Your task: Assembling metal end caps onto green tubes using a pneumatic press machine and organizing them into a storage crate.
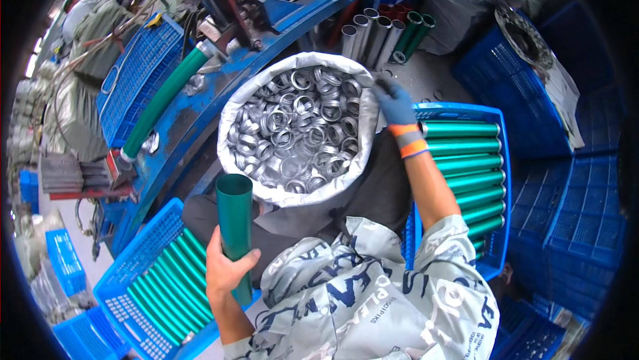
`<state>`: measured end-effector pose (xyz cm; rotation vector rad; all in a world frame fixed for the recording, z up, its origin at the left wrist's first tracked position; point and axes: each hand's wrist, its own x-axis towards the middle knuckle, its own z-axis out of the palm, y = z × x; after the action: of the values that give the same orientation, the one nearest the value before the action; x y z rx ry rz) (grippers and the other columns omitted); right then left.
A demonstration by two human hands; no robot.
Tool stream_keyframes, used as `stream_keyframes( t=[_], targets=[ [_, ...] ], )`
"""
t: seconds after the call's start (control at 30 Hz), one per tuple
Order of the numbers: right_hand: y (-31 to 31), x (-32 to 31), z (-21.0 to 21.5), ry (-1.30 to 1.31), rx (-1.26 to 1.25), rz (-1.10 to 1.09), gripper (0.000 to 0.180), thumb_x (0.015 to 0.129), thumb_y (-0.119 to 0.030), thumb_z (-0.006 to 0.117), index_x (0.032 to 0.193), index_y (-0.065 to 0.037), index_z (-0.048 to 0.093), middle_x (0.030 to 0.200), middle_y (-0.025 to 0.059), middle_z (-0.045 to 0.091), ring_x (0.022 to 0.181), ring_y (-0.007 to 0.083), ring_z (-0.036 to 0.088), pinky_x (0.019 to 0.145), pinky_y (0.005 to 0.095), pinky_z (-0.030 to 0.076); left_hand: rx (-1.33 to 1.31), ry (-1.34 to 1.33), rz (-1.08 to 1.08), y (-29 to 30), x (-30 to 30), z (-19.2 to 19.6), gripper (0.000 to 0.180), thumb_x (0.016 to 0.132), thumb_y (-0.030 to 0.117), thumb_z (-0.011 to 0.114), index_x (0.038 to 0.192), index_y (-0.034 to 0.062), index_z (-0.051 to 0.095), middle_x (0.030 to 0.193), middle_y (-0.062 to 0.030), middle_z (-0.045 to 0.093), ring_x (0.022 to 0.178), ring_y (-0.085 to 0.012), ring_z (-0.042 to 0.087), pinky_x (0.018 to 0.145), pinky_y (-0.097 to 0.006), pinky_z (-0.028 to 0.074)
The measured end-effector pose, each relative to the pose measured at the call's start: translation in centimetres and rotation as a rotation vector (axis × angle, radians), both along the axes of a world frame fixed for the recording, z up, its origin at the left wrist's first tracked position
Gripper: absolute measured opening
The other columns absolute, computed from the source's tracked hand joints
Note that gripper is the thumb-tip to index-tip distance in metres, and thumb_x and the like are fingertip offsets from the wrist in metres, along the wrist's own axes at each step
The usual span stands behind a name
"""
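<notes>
My bare left hand is wrapped round a green tube, held nearly upright with its open end up, close to the near left of a large sack. The white sack stands before me with its mouth folded back, full of loose silver metal rings. At its right rim is my right hand, in a blue-grey glove with an orange cuff. Its fingers look dark and blurred, so whether they hold anything is unclear.
A blue crate of green tubes with silver ends stands at my right, another crate of green tubes at my left. The blue bench carries a machine with a green tube. Silver tubes stand beyond the sack; crates are stacked far right.
</notes>
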<state>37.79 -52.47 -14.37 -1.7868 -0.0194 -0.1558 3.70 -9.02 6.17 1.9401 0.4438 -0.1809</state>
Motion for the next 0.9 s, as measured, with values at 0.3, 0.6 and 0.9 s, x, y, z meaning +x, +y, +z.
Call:
stream_keyframes(
  t=[0.3,0.6,0.9],
  targets=[
    [15.9,-10.4,4.2,-0.325,-0.716,0.673,0.054,0.089,-0.036,0.087,0.14,-0.02,0.078,0.154,0.0149,0.068,0.135,0.0404,0.068,0.114,0.0551,0.053,-0.015,-0.021,0.05,2.1,-0.7,0.7,0.074,0.074,0.014,0.096,0.14,0.002,0.066,0.11,-0.0033,0.07,0.101,-0.0165,0.066,0.093,-0.035,0.055],
    [20.4,-11.7,-4.9,-0.309,-0.93,0.836,0.021,0.089,-0.03,0.079,0.107,-0.023,0.087,0.133,0.0073,0.079,0.112,0.0368,0.077,0.101,0.0541,0.057,0.021,-0.035,0.104,4.1,-2.8,1.7,0.071,0.075,0.014,0.095,0.14,0.0017,0.067,0.113,-0.0037,0.07,0.104,-0.0175,0.065,0.096,-0.035,0.053],
    [22.6,-18.2,9.8,0.797,1.293,0.784,0.073,0.109,-0.051,0.075,0.158,-0.001,0.056,0.148,0.0162,0.068,0.141,0.0388,0.069,0.117,0.0535,0.062,0.068,0.003,0.097,5.4,-3.9,1.2,0.078,0.077,0.011,0.096,0.149,0.0006,0.066,0.122,-0.0083,0.076,0.111,-0.018,0.071,0.103,-0.036,0.056]
  ],
)
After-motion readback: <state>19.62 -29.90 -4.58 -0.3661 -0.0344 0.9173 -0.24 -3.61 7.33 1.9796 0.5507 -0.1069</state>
